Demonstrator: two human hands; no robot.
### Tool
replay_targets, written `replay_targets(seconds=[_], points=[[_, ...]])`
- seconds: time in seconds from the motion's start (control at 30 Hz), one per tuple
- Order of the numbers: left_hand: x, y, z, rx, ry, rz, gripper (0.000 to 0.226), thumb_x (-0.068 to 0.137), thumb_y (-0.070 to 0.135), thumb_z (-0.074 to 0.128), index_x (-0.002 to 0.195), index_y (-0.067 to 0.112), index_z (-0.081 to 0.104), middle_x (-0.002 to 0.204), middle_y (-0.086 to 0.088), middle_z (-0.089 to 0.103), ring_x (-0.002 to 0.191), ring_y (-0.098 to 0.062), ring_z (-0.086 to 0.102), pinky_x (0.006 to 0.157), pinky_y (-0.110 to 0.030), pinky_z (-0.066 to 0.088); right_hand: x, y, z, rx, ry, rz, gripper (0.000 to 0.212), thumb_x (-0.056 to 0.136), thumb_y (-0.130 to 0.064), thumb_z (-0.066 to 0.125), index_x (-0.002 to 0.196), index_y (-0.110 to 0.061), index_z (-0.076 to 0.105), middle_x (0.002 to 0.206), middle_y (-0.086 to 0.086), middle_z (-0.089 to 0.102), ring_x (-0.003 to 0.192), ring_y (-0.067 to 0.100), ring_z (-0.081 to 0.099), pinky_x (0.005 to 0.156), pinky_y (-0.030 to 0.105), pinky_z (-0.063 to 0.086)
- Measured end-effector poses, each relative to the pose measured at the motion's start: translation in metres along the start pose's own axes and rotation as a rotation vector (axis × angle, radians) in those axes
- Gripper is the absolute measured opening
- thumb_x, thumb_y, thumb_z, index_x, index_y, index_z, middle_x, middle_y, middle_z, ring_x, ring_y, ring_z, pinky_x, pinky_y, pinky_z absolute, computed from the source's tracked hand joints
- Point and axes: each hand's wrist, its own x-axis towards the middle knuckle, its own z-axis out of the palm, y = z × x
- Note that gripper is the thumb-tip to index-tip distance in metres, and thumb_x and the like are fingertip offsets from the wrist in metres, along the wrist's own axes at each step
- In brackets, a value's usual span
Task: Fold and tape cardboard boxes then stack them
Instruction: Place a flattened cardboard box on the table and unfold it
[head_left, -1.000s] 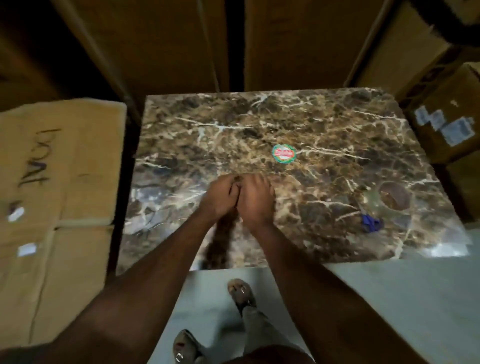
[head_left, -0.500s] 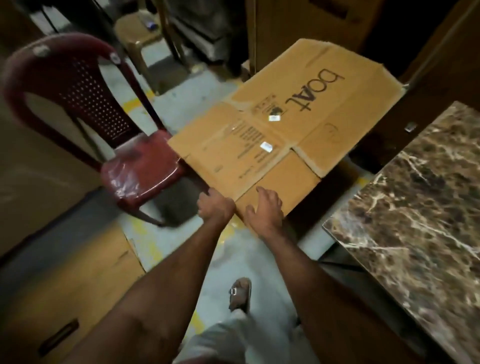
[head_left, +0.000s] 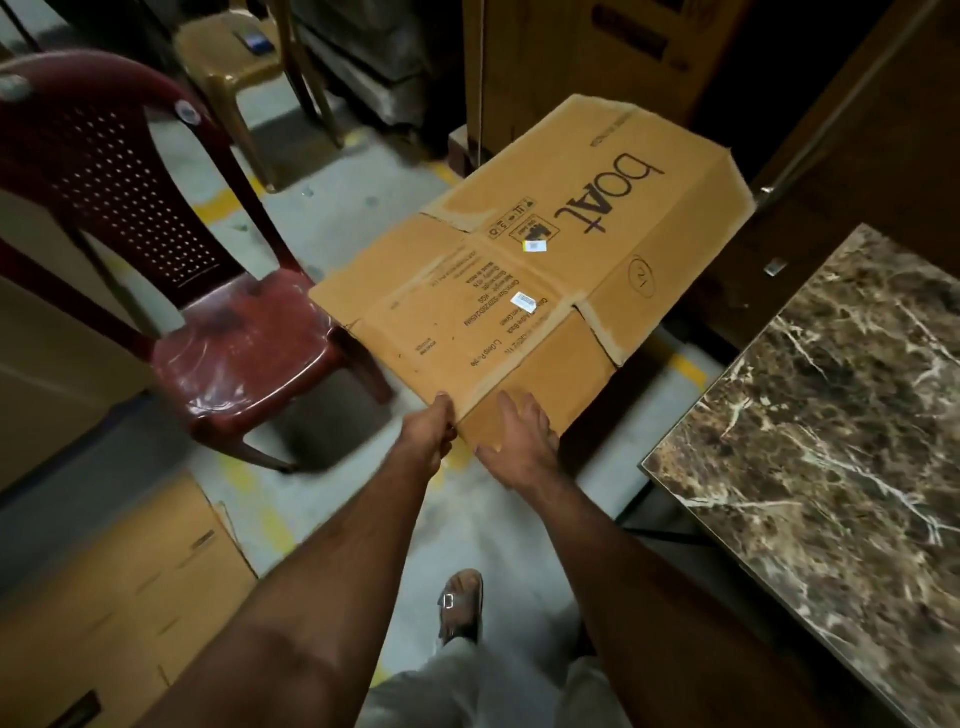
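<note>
The flat cardboard box (head_left: 524, 270) looks closer now than a moment ago. The left hand (head_left: 428, 434) pinches its near corner and the right hand (head_left: 519, 441) lies flat on top, probably to pull it over beside the marble table (head_left: 810, 467).

So the only thing really readable here is the big "boAt" logo printed in dark letters on the flattened cardboard box (head_left: 524, 291), upside down from this angle. Near it there's a hand-drawn circle with what looks like a "2" inside. There's a block of small printed product text plus handling symbols on the same box, and two little white barcode stickers, but it's all too tiny to make out.
</note>
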Motion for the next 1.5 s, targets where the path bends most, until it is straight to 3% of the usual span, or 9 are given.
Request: replay_targets(seconds=[0.2, 0.4, 0.5, 0.6, 0.73, 0.83, 1.2, 1.37, 1.5], points=[[-0.013, 0.037, 0.008, 0.001, -0.045, 0.159, 0.043, 0.098, 0.043, 0.050, 0.074, 0.008, 0.053, 0.054, -0.007, 0.048, 0.046, -0.019, 0.045, 0.050, -0.025, 0.038, 0.004, -0.022, -0.025, -0.052, 0.201, -0.006, 0.099, 0.079, -0.067, 0.066, 0.152, -0.019, 0.020, 0.164, 0.013, 0.014, 0.151, 0.031, 0.014, 0.115, 0.059, 0.027], [-0.040, 0.094, 0.011, 0.057, -0.413, 0.200, 0.043, 0.094, 0.044, 0.048, 0.065, 0.012, 0.049, 0.058, -0.008, 0.044, 0.058, -0.022, 0.051, 0.061, -0.031, 0.045, -0.002, -0.053, -0.073, -0.087, 0.389, 0.066, 0.088, 0.088, -0.039, 0.070, 0.151, -0.004, 0.018, 0.162, 0.019, 0.019, 0.150, 0.035, 0.020, 0.113, 0.053, 0.039], [-0.049, 0.128, 0.015, 0.095, -0.545, 0.186, 0.040, 0.094, 0.050, 0.049, 0.087, 0.012, 0.057, 0.074, -0.009, 0.057, 0.070, -0.021, 0.055, 0.067, -0.033, 0.042, -0.003, -0.056, -0.104, -0.120, 0.525, 0.019, 0.073, 0.092, -0.027, 0.065, 0.150, -0.001, 0.028, 0.156, 0.020, 0.036, 0.142, 0.034, 0.038, 0.106, 0.046, 0.047], [-0.059, 0.164, 0.019, -0.159, -0.492, 0.187, 0.043, 0.097, 0.054, 0.052, 0.121, 0.019, 0.062, 0.110, -0.007, 0.072, 0.103, -0.022, 0.066, 0.076, -0.036, 0.051, -0.010, -0.055, -0.136, -0.089, 0.623, -0.041, 0.065, 0.093, -0.021, 0.063, 0.147, -0.001, 0.035, 0.148, 0.019, 0.047, 0.132, 0.033, 0.050, 0.100, 0.043, 0.052], [-0.074, 0.211, 0.032, -0.422, -0.454, 0.193, 0.040, 0.099, 0.046, 0.056, 0.117, 0.012, 0.065, 0.105, -0.012, 0.073, 0.100, -0.027, 0.069, 0.088, -0.047, 0.058, -0.023, -0.054, -0.175, -0.053, 0.741, -0.091, 0.052, 0.091, -0.012, 0.060, 0.140, -0.006, 0.044, 0.132, 0.012, 0.058, 0.116, 0.029, 0.059, 0.091, 0.042, 0.056], [-0.087, 0.218, 0.050, -0.543, -0.491, 0.177, 0.036, 0.098, 0.029, 0.062, 0.127, 0.007, 0.060, 0.114, -0.017, 0.072, 0.104, -0.031, 0.069, 0.084, -0.051, 0.060, -0.035, -0.045, -0.193, -0.051, 0.824, -0.098, 0.049, 0.088, -0.004, 0.057, 0.136, -0.006, 0.049, 0.131, 0.012, 0.061, 0.113, 0.030, 0.061, 0.089, 0.043, 0.057], [-0.164, 0.236, 0.050, -0.632, -0.597, 0.290, 0.032, 0.096, 0.011, 0.065, 0.125, 0.001, 0.058, 0.116, -0.022, 0.069, 0.108, -0.034, 0.068, 0.094, -0.052, 0.055, -0.101, -0.049, -0.229, -0.148, 1.024, -0.159, 0.049, 0.087, 0.005, 0.057, 0.134, -0.006, 0.055, 0.133, 0.013, 0.064, 0.117, 0.029, 0.064, 0.096, 0.043, 0.056], [-0.219, 0.232, 0.051, -0.560, -0.655, 0.382, 0.027, 0.096, 0.013, 0.064, 0.120, 0.002, 0.061, 0.100, -0.018, 0.073, 0.090, -0.029, 0.072, 0.065, -0.039, 0.062, -0.148, -0.040, -0.239, -0.169, 1.107, -0.165, 0.050, 0.087, 0.003, 0.057, 0.135, -0.006, 0.055, 0.134, 0.013, 0.063, 0.118, 0.028, 0.063, 0.095, 0.044, 0.056], [-0.258, 0.212, 0.058, -0.493, -0.697, 0.437, 0.033, 0.097, 0.016, 0.063, 0.126, 0.001, 0.061, 0.106, -0.017, 0.073, 0.095, -0.028, 0.071, 0.069, -0.038, 0.061, -0.197, -0.022, -0.237, -0.171, 1.176, -0.162, 0.051, 0.087, 0.003, 0.057, 0.138, -0.005, 0.053, 0.138, 0.014, 0.060, 0.123, 0.029, 0.060, 0.100, 0.044, 0.054]])
